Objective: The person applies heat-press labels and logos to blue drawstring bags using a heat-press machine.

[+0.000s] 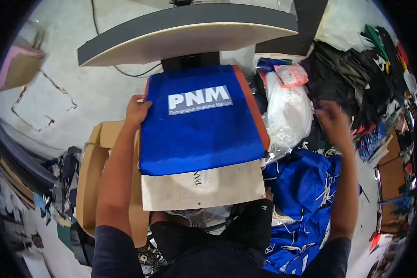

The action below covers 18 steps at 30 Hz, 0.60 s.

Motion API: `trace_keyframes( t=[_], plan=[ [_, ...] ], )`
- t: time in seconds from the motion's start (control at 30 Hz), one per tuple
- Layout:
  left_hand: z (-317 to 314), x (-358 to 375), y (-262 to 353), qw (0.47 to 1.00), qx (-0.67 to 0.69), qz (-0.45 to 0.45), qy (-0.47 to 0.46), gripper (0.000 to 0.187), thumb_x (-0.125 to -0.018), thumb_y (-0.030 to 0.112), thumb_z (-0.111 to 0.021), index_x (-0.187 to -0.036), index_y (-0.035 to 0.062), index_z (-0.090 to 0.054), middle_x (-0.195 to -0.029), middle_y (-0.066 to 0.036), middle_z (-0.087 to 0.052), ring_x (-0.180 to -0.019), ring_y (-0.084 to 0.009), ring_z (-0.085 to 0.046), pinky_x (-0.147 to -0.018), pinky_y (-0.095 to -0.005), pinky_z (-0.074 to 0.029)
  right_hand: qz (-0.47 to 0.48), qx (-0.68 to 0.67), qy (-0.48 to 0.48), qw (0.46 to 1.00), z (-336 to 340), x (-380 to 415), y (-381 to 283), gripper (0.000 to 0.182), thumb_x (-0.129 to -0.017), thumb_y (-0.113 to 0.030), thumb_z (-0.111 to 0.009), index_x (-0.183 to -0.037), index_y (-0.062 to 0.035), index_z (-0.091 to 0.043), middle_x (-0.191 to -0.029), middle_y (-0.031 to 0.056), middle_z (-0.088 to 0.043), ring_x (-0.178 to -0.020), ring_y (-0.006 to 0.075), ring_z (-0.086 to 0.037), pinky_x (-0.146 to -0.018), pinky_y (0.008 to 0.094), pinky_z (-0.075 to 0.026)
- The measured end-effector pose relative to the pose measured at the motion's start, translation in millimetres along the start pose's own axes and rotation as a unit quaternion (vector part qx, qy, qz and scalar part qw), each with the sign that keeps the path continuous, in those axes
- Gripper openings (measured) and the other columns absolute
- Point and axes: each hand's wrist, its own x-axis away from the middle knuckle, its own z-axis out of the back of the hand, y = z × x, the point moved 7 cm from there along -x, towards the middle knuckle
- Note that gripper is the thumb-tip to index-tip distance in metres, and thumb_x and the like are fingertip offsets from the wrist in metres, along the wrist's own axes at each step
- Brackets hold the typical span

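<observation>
Your left hand (136,110) rests on the upper left corner of the blue fabric piece (199,134), fingers curled over its edge and pressing it flat rather than pinching it. The fabric lies on the orange-edged lower pad (252,104) of the heat press, its white PNM print (199,99) toward the far end, and the raised upper plate (185,32) hangs above and behind it. Its long axis runs away from you, from the beige sheet (204,187) at the near edge up toward the press column. Your right hand (332,118) is well apart to the right, over the dark pile of scraps (356,74); it is blurred, so you cannot tell whether it grips anything. The left hand is clearly the nearer one. A heap of blue bags (303,185) lies beside your right arm, and a cardboard box (90,171) sits under your left forearm.
</observation>
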Motion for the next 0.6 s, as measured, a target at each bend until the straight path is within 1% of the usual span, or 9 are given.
trace_keyframes(
  t=[0.03, 0.1, 0.23, 0.27, 0.33, 0.37, 0.4, 0.47, 0.6],
  plan=[
    [-0.9, 10.4, 3.1, 1.0, -0.002, 0.006, 0.006, 0.042, -0.083, 0.019, -0.072, -0.119, 0.0017, -0.058, -0.092, -0.018, -0.069, -0.078, -0.0239, -0.067, -0.069, -0.0363, -0.053, 0.018, -0.024, -0.075, 0.997, -41.2, -2.3, -29.0, 0.029, -0.089, -0.02, -0.069, -0.113, -0.0043, -0.065, -0.089, 0.0124, -0.068, -0.079, 0.0189, -0.065, -0.073, 0.0322, -0.05],
    [10.5, 35.5, 48.2, 0.961, -0.189, -0.17, 0.106, 0.042, -0.085, 0.023, -0.07, -0.119, 0.0024, -0.058, -0.103, -0.022, -0.067, -0.09, -0.0336, -0.067, -0.079, -0.0425, -0.052, 0.079, -0.118, -0.144, 0.979, -112.7, -8.5, -76.4, 0.034, -0.087, -0.024, -0.072, -0.111, -0.002, -0.065, -0.089, 0.0148, -0.068, -0.078, 0.0249, -0.068, -0.072, 0.035, -0.052],
    [-18.9, 98.7, 86.5, 0.922, -0.237, -0.306, -0.03, 0.05, -0.091, 0.034, -0.063, -0.131, 0.0056, -0.054, -0.131, -0.024, -0.057, -0.123, -0.0398, -0.052, -0.104, -0.0455, -0.041, 0.217, -0.08, -0.105, 0.967, -186.1, -6.5, -163.2, 0.037, -0.086, -0.025, -0.069, -0.115, -0.0028, -0.064, -0.109, 0.0206, -0.065, -0.099, 0.0359, -0.065, -0.087, 0.0409, -0.052],
    [-22.3, 109.4, 86.0, 0.922, -0.239, -0.305, -0.024, 0.05, -0.091, 0.034, -0.063, -0.131, 0.0056, -0.054, -0.131, -0.024, -0.057, -0.123, -0.0398, -0.052, -0.104, -0.0455, -0.041, 0.206, -0.072, -0.147, 0.965, -206.3, -7.9, -170.3, 0.043, -0.088, -0.03, -0.067, -0.122, -0.0031, -0.061, -0.125, 0.0224, -0.058, -0.116, 0.0372, -0.057, -0.098, 0.0432, -0.047],
    [-38.8, 123.2, 73.6, 0.881, -0.373, -0.282, -0.075, 0.059, -0.096, 0.047, -0.053, -0.143, 0.0114, -0.046, -0.15, -0.026, -0.038, -0.139, -0.0433, -0.034, -0.116, -0.0482, -0.027, 0.213, -0.031, -0.109, 0.97, -228.4, -7.9, -174.3, 0.046, -0.09, -0.033, -0.064, -0.125, -0.0032, -0.059, -0.131, 0.0226, -0.055, -0.122, 0.0388, -0.052, -0.102, 0.0453, -0.043],
    [-38.3, 124.5, 71.5, 0.882, -0.373, -0.279, -0.068, 0.059, -0.096, 0.047, -0.053, -0.143, 0.0114, -0.046, -0.15, -0.026, -0.038, -0.139, -0.0433, -0.034, -0.116, -0.0482, -0.027, 0.213, 0.009, -0.069, 0.974, -237.3, -7.1, -173.2, 0.049, -0.091, -0.036, -0.061, -0.128, -0.0033, -0.057, -0.136, 0.0229, -0.051, -0.128, 0.0404, -0.048, -0.107, 0.0474, -0.039],
    [-40.5, 122.2, 64.5, 0.89, -0.367, -0.252, -0.101, 0.064, -0.097, 0.052, -0.048, -0.147, 0.0132, -0.042, -0.154, -0.025, -0.03, -0.143, -0.0436, -0.027, -0.118, -0.0491, -0.021, 0.185, 0.015, -0.115, 0.976, -252.5, -8.0, -165.3, 0.052, -0.095, -0.041, -0.055, -0.134, -0.0064, -0.053, -0.142, 0.0226, -0.047, -0.135, 0.0421, -0.04, -0.112, 0.0523, -0.03],
    [-40.4, 122.0, 60.3, 0.899, -0.358, -0.208, -0.14, 0.071, -0.096, 0.061, -0.041, -0.151, 0.0159, -0.036, -0.158, -0.023, -0.021, -0.147, -0.0417, -0.018, -0.12, -0.0487, -0.012, 0.188, 0.032, -0.11, 0.976, -252.7, -1.4, -169.4, 0.053, -0.095, -0.042, -0.053, -0.136, -0.0078, -0.052, -0.143, 0.022, -0.046, -0.136, 0.042, -0.039, -0.113, 0.0538, -0.028],
    [-36.0, 121.7, 61.2, 0.901, -0.367, -0.189, -0.134, 0.074, -0.095, 0.064, -0.04, -0.152, 0.017, -0.035, -0.158, -0.024, -0.02, -0.148, -0.0405, -0.015, -0.121, -0.0471, -0.008, 0.165, 0.069, -0.135, 0.975, -250.6, 0.5, -169.1, 0.057, -0.097, -0.047, -0.047, -0.141, -0.012, -0.049, -0.148, 0.0193, -0.042, -0.139, 0.0418, -0.035, -0.115, 0.0585, -0.021]
  ],
)
